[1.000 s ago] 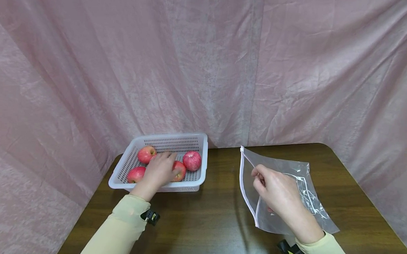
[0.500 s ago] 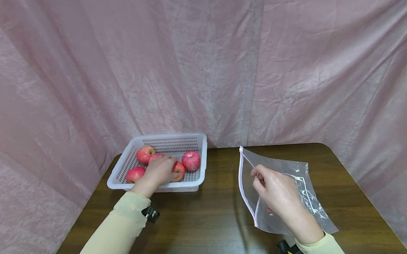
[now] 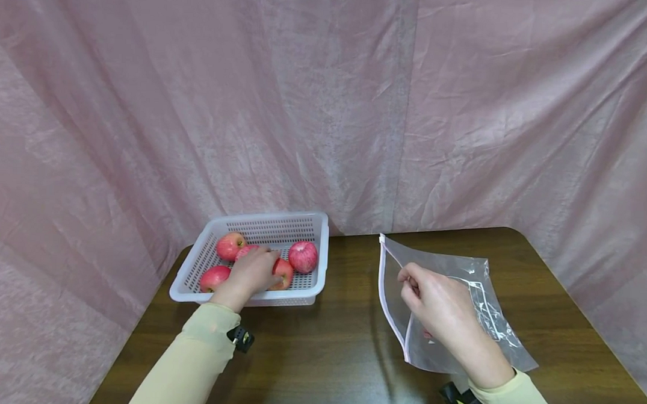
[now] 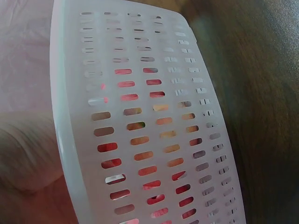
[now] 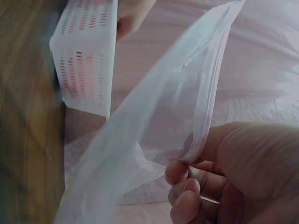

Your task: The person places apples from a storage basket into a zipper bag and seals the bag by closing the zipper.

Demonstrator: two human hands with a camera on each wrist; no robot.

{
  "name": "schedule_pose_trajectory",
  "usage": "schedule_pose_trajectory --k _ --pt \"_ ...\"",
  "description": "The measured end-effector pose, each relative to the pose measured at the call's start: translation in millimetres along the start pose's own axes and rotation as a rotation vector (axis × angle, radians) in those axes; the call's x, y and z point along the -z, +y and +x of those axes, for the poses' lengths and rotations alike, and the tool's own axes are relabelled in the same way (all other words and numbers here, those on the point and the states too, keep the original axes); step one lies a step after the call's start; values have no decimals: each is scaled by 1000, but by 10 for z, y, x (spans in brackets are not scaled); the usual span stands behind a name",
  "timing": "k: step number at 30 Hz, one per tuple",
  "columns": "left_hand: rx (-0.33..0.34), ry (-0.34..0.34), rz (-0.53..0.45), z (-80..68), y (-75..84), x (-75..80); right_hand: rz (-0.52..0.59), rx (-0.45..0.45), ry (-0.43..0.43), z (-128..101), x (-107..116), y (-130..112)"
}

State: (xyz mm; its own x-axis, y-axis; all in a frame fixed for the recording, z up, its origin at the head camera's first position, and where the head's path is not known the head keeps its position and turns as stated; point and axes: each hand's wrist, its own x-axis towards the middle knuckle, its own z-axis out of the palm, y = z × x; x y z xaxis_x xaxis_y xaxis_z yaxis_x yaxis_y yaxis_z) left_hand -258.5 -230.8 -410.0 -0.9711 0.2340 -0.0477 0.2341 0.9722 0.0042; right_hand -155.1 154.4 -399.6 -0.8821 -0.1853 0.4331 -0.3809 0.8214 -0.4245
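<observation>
My left hand (image 3: 251, 274) reaches over the near rim into a white plastic basket (image 3: 321, 250). Its fingers and thumb curl round a red apple (image 3: 283, 274); the palm side is hidden from above. Around it lie more apples: a striped red one (image 3: 302, 256) to the right, a yellowish-red one (image 3: 231, 246) at the back left, one (image 3: 215, 278) at the front left, and one partly covered by the fingers. My right hand (image 3: 441, 300) pinches the open mouth edge of a clear zip bag (image 5: 187, 84) between thumb and fingers, holding the mouth apart.
The basket's slotted wall (image 4: 154, 116) fills the left wrist view, with apples showing through. A brown wooden table (image 3: 322, 358) carries everything, and a pink curtain (image 3: 327, 106) hangs behind it. Bare tabletop lies between basket and bag.
My left hand has settled lower among the apples, its fingers curling over one and uncovering more of the apple behind. The right hand and bag hold nearly still.
</observation>
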Motion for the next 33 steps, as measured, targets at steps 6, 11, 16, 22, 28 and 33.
schedule_pose_trajectory --k 6,11,16,22,28,33 --pt "-8 5 -5 -17 26 10 4 -5 -7 1 8 -3" --pt "-3 -22 -52 -25 39 28 2 -10 -13 4 17 -4" --pt "3 -57 -94 -31 22 32 -1 -6 -7 11 24 -4" --pt "23 -103 -136 -46 18 47 2 0 -1 8 19 -6" --pt "1 -91 -124 -52 34 65 5 6 4 9 19 -7" --pt "0 -70 -125 -55 23 64 2 12 5 13 23 -8"
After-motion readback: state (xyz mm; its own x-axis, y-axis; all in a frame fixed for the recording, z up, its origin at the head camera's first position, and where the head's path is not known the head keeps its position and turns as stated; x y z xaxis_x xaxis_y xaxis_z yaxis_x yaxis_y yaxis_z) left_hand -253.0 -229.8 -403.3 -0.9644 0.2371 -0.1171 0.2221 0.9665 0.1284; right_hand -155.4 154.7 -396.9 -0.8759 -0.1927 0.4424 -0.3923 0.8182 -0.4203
